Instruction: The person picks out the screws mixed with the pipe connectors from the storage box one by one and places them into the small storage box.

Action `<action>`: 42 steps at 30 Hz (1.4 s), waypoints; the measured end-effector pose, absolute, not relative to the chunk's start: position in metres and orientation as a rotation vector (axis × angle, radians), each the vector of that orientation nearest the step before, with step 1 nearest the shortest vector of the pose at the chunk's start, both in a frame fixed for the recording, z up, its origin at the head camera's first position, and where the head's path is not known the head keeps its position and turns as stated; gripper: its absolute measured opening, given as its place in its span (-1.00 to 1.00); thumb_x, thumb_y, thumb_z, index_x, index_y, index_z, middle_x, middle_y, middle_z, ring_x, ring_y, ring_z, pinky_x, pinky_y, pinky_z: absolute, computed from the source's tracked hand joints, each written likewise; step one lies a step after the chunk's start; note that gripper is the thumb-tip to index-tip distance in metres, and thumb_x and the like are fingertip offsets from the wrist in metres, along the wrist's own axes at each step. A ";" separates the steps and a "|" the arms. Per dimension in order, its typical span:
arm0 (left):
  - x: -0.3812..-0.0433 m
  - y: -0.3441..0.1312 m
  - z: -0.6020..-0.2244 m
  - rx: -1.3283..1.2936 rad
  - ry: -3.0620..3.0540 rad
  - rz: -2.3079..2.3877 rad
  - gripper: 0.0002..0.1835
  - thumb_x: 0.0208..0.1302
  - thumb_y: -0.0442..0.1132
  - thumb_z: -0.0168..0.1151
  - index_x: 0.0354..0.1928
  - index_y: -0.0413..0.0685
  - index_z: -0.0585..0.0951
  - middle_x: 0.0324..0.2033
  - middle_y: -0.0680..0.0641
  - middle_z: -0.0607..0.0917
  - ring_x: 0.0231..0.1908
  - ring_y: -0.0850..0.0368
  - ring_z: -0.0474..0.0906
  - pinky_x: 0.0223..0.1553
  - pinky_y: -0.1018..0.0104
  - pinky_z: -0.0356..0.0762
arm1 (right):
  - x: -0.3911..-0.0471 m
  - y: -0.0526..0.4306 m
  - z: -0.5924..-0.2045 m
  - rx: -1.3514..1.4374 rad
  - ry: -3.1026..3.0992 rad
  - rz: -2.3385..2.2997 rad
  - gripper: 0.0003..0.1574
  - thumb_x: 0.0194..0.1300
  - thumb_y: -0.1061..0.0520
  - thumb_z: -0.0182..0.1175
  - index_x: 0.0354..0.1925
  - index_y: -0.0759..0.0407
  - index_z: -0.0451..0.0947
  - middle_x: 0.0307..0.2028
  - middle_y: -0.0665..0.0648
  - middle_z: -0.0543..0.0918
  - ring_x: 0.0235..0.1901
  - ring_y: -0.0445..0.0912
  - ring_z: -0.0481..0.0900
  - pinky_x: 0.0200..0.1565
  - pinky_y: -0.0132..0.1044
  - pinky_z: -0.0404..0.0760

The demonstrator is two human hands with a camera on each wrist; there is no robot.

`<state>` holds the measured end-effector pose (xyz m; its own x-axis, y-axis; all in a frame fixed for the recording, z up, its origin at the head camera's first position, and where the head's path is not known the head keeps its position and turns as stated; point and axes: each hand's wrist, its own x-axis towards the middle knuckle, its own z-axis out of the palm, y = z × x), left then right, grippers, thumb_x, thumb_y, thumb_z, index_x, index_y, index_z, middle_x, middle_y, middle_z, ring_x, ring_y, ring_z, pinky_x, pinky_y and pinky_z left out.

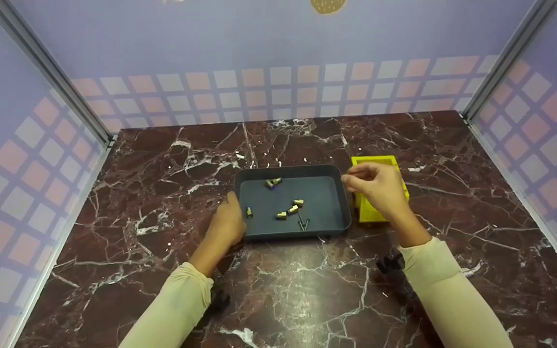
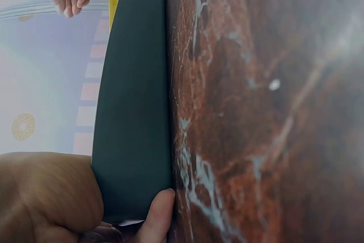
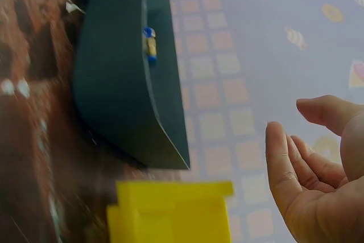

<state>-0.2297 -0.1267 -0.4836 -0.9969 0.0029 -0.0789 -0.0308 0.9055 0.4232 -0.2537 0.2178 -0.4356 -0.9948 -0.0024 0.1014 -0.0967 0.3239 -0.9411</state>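
Supporting a tray, the tabletop meets checkered walls.

On the counter there is one dark tray and one yellow bin. Inside the tray I can count six brass fittings, and together with them, two small screws.

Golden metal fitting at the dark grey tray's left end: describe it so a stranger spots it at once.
On the dark red marbled table, find the dark grey rectangular tray, its left end held by the left hand. Just inside that end lies a small golden metal fitting. It lies alone, whereas the other fittings lie grouped farther right.
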 end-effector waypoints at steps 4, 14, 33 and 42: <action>-0.230 -0.127 -0.483 -0.018 2.997 0.670 -0.30 0.17 -0.49 0.15 0.37 -0.46 0.18 0.07 -0.53 0.57 0.00 -0.45 0.64 0.02 -0.18 0.63 | -0.252 0.205 -0.442 0.125 -2.550 1.701 -0.59 0.16 0.01 0.51 -0.15 0.28 0.74 -0.28 0.25 0.80 -0.44 -0.14 0.78 -0.37 -0.31 0.72; -0.230 -0.126 -0.484 -0.014 3.002 0.663 -0.28 0.11 -0.49 0.19 0.34 -0.47 0.19 0.05 -0.54 0.58 0.00 -0.46 0.63 0.03 -0.18 0.62 | -0.246 0.176 -0.461 0.222 -2.653 1.464 -0.62 0.11 0.01 0.54 -0.18 0.24 0.76 -0.30 0.15 0.83 -0.34 -0.07 0.78 -0.34 -0.38 0.67; -0.231 -0.127 -0.485 -0.007 2.992 0.674 -0.32 0.20 -0.49 0.12 0.37 -0.46 0.17 0.07 -0.52 0.57 -0.02 -0.45 0.65 -0.02 -0.16 0.65 | -0.240 0.142 -0.481 0.282 -2.815 1.373 -0.63 0.08 0.02 0.55 -0.20 0.23 0.76 -0.33 0.11 0.84 -0.34 -0.09 0.81 -0.23 -0.16 0.75; -0.230 -0.127 -0.484 0.006 3.012 0.673 -0.32 0.16 -0.50 0.13 0.34 -0.47 0.19 0.05 -0.52 0.57 0.00 -0.46 0.63 0.04 -0.17 0.62 | -0.239 0.137 -0.483 0.277 -2.875 1.253 -0.65 0.01 -0.01 0.58 -0.26 0.15 0.79 -0.38 0.06 0.83 -0.37 -0.12 0.80 -0.23 -0.17 0.74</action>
